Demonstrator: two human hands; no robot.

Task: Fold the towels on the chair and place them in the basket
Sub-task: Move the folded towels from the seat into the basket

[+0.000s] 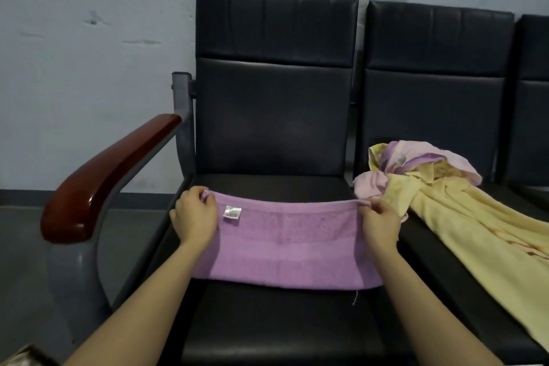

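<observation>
From the head view, a purple towel [285,246] lies across the middle of the chair [276,116] seat, spread flat and seemingly doubled over. The left hand [194,217] pinches its far left corner, fingers [208,197] curled on the hem; the right hand [380,224] pinches the far right corner the same way. A white label [232,212] shows near the left corner.

By my reading, this towel is mid-fold, with at least one more fold to go. On the next seat [430,116] to the right, a heap [430,184] of yellow, pink and purple towels is unfolded, one yellow towel trailing toward the seat's front edge, so most of the task is left.

No basket is plainly visible; a pale thing [20,355] at the lower left corner is too cropped to identify, and I cannot tell whether any towels are stowed.
</observation>
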